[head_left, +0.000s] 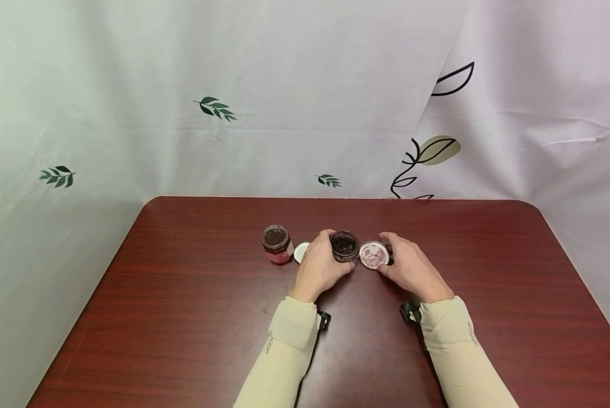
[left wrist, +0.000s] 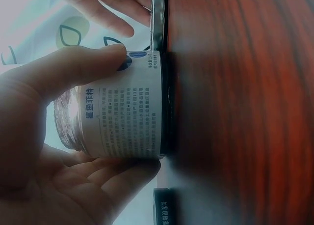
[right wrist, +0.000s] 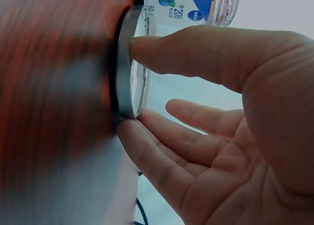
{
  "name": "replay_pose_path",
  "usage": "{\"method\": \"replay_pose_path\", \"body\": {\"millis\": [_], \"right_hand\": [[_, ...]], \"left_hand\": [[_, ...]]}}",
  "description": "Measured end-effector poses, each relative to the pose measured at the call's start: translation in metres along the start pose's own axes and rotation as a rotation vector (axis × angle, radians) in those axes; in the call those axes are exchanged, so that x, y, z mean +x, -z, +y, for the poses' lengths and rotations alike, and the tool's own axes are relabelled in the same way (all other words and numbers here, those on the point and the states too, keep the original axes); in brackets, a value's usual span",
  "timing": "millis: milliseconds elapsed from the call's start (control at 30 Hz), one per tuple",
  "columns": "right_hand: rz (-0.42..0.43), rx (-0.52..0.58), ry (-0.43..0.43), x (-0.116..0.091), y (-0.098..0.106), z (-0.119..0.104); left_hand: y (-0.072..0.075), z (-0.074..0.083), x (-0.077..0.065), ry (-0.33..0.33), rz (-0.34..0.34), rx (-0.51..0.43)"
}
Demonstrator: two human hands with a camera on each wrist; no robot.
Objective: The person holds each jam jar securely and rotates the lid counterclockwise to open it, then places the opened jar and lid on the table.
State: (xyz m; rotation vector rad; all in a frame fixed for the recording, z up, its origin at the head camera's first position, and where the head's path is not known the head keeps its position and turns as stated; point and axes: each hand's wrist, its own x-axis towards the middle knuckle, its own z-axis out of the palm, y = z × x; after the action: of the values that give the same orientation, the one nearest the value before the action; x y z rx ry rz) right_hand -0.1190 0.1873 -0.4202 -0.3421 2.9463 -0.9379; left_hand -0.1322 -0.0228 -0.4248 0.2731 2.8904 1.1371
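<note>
An uncapped glass jar with dark contents stands upright on the table. My left hand grips its side, thumb and fingers round the white printed label in the left wrist view. To the right of this jar, a jar lid lies with its smeared white inside facing up. My right hand holds that lid by the rim, thumb on the near edge and fingers along the far side. In the right wrist view the lid rests flat on the wood.
A second open jar with a red lower part stands to the left. Between it and my left hand lies another lid, partly hidden by the hand. The reddish-brown table meets patterned white curtains behind.
</note>
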Motion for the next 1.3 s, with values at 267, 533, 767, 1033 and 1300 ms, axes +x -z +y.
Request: {"method": "replay_pose_path", "body": {"millis": [267, 533, 767, 1033, 1300], "right_hand": [[-0.002, 0.003, 0.005, -0.0002, 0.0002, 0.0001], [-0.010, 0.007, 0.010, -0.0010, 0.0010, -0.0010], [-0.018, 0.015, 0.005, -0.0004, 0.0023, -0.0015], [-0.032, 0.022, 0.022, -0.0007, 0.0036, -0.0014], [-0.039, 0.037, 0.021, -0.0009, 0.0052, -0.0013]], "left_hand": [[0.0003, -0.0004, -0.0003, 0.001, 0.001, -0.001], [0.0015, 0.0001, -0.0010, -0.020, -0.005, -0.019], [0.0036, 0.0011, -0.0008, -0.028, -0.027, -0.022], [0.0053, 0.0011, -0.0011, -0.024, -0.054, -0.024], [0.0083, 0.0024, -0.0006, -0.023, -0.058, -0.032]]}}
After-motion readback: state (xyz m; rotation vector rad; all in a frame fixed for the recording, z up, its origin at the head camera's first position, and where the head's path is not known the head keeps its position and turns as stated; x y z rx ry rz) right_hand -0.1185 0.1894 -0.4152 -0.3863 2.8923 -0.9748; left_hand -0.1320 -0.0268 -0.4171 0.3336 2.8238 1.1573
